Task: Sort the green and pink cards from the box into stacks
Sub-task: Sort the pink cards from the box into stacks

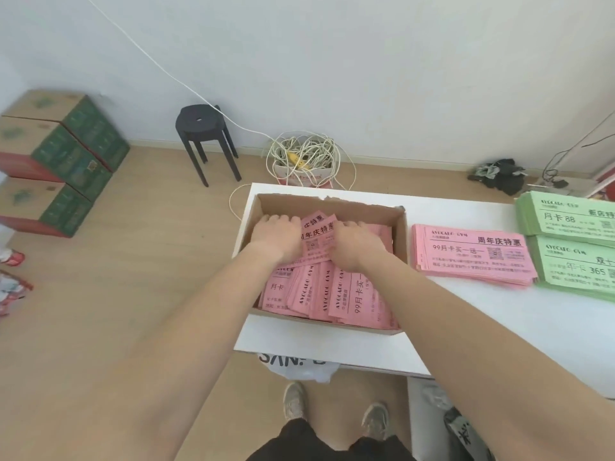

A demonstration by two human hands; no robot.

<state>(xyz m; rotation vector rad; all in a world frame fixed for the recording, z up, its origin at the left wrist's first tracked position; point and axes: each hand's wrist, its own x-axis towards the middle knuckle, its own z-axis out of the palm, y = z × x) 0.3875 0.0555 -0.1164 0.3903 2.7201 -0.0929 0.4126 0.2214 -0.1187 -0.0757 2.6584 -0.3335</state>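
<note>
Both your hands are inside the cardboard box (pixel 400 234), which sits at the left end of the white table (pixel 499 331).
- Your left hand (pixel 278 236) and right hand (pixel 357 242) lie palm down and close together on the loose pink cards (pixel 332 294).
- Your fingers bend down over the far side of the pile and the tips are hidden, so I cannot tell whether either hand grips anything.
- The cards between your hands run left to right, slightly tilted.
- Most cards at the near end run near to far, their print turned sideways.
- The pink stack (pixel 472 257) lies just right of the box, long axis left to right, print upright to you.
- Two green stacks (pixel 572 214) lie the same way at the right edge.
</note>
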